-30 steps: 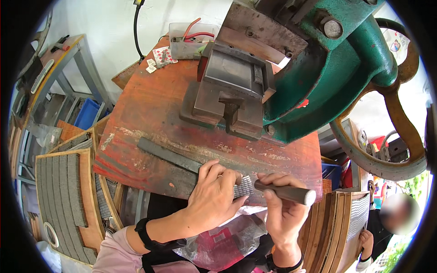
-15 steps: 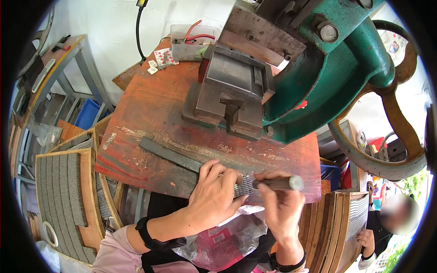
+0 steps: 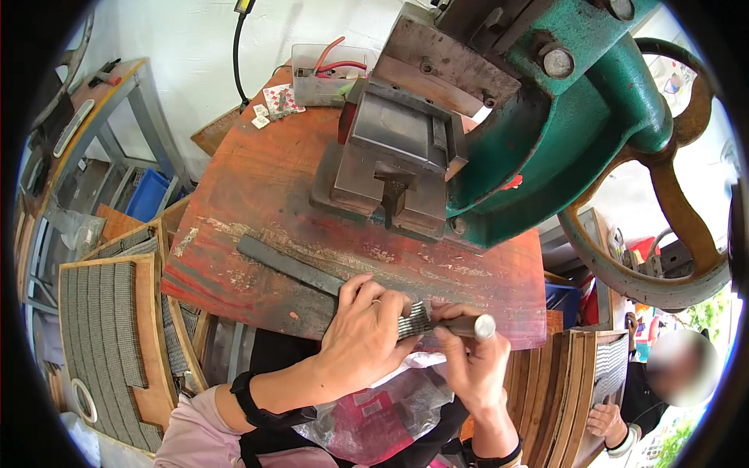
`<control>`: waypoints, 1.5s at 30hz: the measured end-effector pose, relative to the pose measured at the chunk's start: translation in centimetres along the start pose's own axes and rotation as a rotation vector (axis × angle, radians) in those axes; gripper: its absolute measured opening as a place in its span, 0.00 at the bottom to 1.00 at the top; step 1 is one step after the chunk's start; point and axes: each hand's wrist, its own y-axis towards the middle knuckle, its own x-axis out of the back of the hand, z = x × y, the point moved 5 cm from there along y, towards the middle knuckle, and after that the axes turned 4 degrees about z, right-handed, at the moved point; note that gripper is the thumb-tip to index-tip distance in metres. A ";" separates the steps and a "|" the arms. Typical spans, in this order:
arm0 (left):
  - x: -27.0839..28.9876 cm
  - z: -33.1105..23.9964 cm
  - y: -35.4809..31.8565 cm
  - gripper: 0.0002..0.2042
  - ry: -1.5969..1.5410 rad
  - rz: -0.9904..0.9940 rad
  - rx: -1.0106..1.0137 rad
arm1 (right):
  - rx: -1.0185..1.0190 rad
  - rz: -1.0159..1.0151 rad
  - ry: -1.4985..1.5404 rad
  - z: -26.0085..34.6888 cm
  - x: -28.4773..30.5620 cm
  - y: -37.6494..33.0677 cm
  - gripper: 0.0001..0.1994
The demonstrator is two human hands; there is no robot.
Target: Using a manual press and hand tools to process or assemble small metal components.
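A long dark metal bar (image 3: 289,267) lies slantwise across the front of the rust-red steel table (image 3: 257,187). My left hand (image 3: 365,331) presses flat on the bar's near end, over a row of small grey metal pieces (image 3: 417,320). My right hand (image 3: 468,366) grips a round metal rod (image 3: 476,326) whose end points right along the table's front edge. The two hands touch each other at the small pieces.
A green press (image 3: 569,101) with a grey die block (image 3: 398,156) and a big rusty handwheel (image 3: 663,234) fills the back right. Wooden trays of packed grey parts (image 3: 101,335) stand at left. A clear bag (image 3: 382,413) lies in my lap. Another person's hand (image 3: 605,421) shows at lower right.
My right hand with the rod has drawn leftward and slightly back toward my left hand, so the rod sticks out less far to the right. The left hand stays pressed on the bar.
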 end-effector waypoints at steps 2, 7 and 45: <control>0.0 0.0 0.0 0.27 -0.006 0.005 0.003 | 0.077 -0.075 0.103 0.4 0.5 -0.2 0.12; -0.1 0.1 -0.1 0.27 0.022 -0.002 0.013 | 0.061 -0.006 0.054 0.7 0.1 0.0 0.10; 0.1 -0.2 -0.2 0.29 0.041 -0.006 -0.017 | -0.029 -0.327 0.689 -1.5 1.4 -1.2 0.08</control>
